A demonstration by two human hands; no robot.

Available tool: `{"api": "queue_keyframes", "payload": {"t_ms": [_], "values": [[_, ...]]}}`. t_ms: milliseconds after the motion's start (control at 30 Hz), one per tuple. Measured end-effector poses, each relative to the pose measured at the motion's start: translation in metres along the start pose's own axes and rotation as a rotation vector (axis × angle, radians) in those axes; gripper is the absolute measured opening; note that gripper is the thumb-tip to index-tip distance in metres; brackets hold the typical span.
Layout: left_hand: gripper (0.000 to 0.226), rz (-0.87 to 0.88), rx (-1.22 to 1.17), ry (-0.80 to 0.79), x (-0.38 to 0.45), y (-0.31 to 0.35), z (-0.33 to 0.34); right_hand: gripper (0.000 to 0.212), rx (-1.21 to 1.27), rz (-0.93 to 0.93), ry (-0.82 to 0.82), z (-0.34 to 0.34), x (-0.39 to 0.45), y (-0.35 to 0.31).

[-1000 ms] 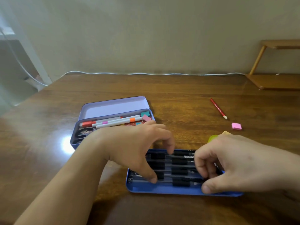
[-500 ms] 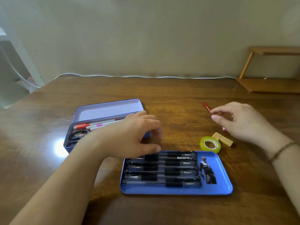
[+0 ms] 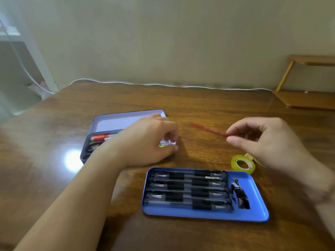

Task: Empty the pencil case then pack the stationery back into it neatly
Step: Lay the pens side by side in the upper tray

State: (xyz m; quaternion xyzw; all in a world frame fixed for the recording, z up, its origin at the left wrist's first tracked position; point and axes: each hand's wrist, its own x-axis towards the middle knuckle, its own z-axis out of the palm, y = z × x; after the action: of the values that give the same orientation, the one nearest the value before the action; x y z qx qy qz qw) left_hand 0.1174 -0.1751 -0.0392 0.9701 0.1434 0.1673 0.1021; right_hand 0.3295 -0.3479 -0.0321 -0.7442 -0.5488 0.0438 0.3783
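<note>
A lilac tin pencil case (image 3: 112,122) stands open at mid-left, an orange-capped marker (image 3: 100,137) showing inside. My left hand (image 3: 148,140) rests over its right end, fingers curled around something small and shiny (image 3: 165,143). My right hand (image 3: 261,138) hovers to the right, pinching one end of a red pencil (image 3: 208,129), which is blurred and lifted off the table. A blue tray (image 3: 257,212) in front holds several black-grip pens (image 3: 188,191) side by side and a picture card (image 3: 240,195).
A yellow-green tape roll (image 3: 243,163) lies beside the tray's far right corner, a small wooden block (image 3: 249,156) partly hidden behind my right hand. A white cable (image 3: 163,85) runs along the table's back edge. A wooden shelf (image 3: 308,98) stands at far right.
My right hand left the tray, reached the red pencil and lifted it leftward. My left hand drew back from the pens to the pencil case's right end and closed on a small shiny item.
</note>
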Motion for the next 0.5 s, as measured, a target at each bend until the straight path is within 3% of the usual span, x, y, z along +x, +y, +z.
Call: {"api": "queue_keyframes", "payload": {"t_ms": [67,167,333,500], "values": [[0.008,-0.057,0.005,0.091,0.001,-0.005,-0.001,0.014,0.185,-0.101,-0.261,0.003,-0.018,-0.027],[0.006,-0.083,-0.013,0.128,0.003,-0.004,-0.002,0.015,0.096,-0.237,-0.508,0.012,-0.032,-0.043],[0.007,-0.021,-0.001,0.031,0.002,0.0,0.0,0.009,-0.045,-0.324,-0.582,0.021,-0.036,-0.045],[0.009,-0.037,-0.009,-0.004,0.001,0.001,-0.001,0.01,0.042,-0.311,-0.571,0.012,-0.034,-0.045]]}}
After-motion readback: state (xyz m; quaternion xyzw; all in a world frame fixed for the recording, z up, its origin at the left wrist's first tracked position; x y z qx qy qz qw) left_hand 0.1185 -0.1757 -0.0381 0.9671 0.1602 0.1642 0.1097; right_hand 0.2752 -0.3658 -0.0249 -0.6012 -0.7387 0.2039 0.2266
